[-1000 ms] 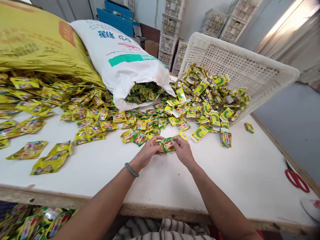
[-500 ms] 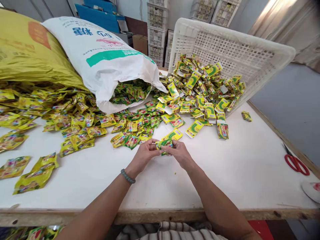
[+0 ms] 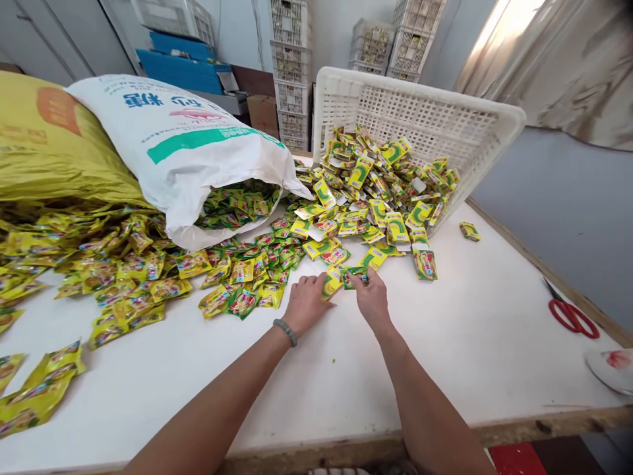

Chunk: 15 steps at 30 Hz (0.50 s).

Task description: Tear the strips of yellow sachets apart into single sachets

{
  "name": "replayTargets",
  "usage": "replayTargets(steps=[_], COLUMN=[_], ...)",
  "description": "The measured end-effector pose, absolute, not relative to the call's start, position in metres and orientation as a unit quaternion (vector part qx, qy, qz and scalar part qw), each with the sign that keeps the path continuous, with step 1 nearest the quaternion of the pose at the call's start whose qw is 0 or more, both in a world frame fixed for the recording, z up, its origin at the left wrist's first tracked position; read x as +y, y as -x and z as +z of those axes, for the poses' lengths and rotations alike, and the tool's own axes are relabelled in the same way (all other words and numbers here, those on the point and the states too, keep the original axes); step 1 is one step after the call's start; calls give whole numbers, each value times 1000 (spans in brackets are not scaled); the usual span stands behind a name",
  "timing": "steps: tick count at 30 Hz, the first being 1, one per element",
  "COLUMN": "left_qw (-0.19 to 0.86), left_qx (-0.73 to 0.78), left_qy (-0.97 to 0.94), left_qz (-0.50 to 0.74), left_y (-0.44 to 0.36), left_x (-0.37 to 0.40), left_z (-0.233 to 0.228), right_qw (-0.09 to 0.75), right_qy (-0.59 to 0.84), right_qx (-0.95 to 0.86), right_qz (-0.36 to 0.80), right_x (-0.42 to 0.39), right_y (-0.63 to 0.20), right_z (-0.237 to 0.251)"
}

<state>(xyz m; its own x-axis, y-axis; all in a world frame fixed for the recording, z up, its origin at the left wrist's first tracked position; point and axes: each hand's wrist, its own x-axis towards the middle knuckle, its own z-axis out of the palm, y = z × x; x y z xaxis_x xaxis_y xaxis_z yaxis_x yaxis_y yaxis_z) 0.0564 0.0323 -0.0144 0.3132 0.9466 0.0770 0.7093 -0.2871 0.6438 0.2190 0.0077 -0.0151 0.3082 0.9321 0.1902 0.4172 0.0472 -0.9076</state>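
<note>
1. White and broad, the worktable [image 3: 445,343] fills the view, with stacked lattice crates [image 3: 289,66] against the far wall and a blue case [image 3: 185,63] behind the sacks.
2. Your left hand [image 3: 306,303] lies low on the table at the near edge of the spilled packets, its fingertips pinching a yellow sachet [image 3: 331,282]; a grey bead bracelet [image 3: 285,332] sits on that wrist.
3. Your right hand [image 3: 372,298] is just beside it, thumb and fingers closed on a small green sachet [image 3: 355,276]. The two sachets are near each other, and you cannot tell whether they touch.
4. Both held sachets sit right at the front fringe of the heap, just short of the loose yellow-green packets [image 3: 376,198] pouring from the tipped white plastic basket [image 3: 420,112].
5. To your left, a white woven sack [image 3: 182,152] lies on its side with its mouth open toward you, green packets showing inside it.
6. Farther left, a yellow sack [image 3: 54,152] lies behind a wide drift of yellow pouches [image 3: 119,264].
7. A few larger pouches [image 3: 39,389] lie apart near the table's left front edge.
8. Red-handled scissors [image 3: 571,315] rest at the table's right edge, well apart from your hands.
</note>
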Motion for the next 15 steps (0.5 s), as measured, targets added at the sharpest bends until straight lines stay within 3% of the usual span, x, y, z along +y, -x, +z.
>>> replayTargets(steps=[3,9,12,15], left_qw=[320,579,677,670], left_qx=[571,540,484,478], left_qy=[-698,-540,-455,-391], left_qz=[289,286,318,411], left_y=[-41,17,32,31], left_x=[34,20,9,3], left_z=[-15,12,10,-4], right_qw=[440,373,367,405], right_qy=[626,470,486,513], right_qx=[-587,-761,-721,-620], right_qz=[264,247,331,434], right_x=[6,-8,-13,-14], right_y=[-220,-194,-178,-167], right_z=[-12,-7,-13,-20])
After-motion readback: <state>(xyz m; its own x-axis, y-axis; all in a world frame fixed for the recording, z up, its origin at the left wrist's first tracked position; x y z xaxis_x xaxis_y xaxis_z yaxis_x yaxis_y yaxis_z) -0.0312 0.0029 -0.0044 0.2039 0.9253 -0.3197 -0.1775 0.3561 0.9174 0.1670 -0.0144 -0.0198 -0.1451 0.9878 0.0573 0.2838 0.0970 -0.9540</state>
